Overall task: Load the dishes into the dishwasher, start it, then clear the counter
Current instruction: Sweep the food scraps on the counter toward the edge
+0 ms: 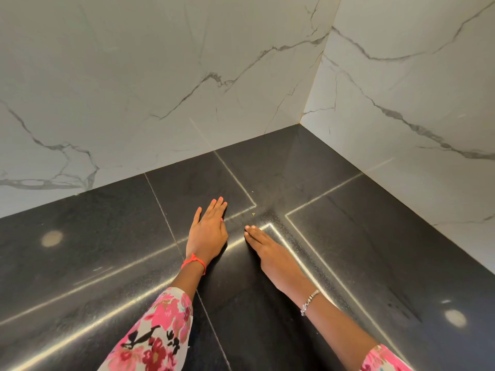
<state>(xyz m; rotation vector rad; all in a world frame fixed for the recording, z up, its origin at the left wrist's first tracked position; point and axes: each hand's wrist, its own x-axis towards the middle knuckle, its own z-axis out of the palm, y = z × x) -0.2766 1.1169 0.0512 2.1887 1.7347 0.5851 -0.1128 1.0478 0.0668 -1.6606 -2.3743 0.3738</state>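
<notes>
A dark polished stone counter [348, 263] fills the lower part of the head view, meeting in a corner. My left hand [207, 231] lies flat on it, palm down, fingers together and pointing to the corner, with a red thread at the wrist. My right hand [270, 253] rests on its edge beside the left, fingers straight, a silver bracelet on the wrist. Neither hand holds anything. A tiny crumb [252, 214] lies on the counter just beyond the fingertips. No dishes and no dishwasher are in view.
White marble-veined walls [134, 89] rise behind the counter and on the right [415, 116], meeting at the corner. Pale joint lines cross the stone. Two ceiling lights reflect on the counter at the left and lower right.
</notes>
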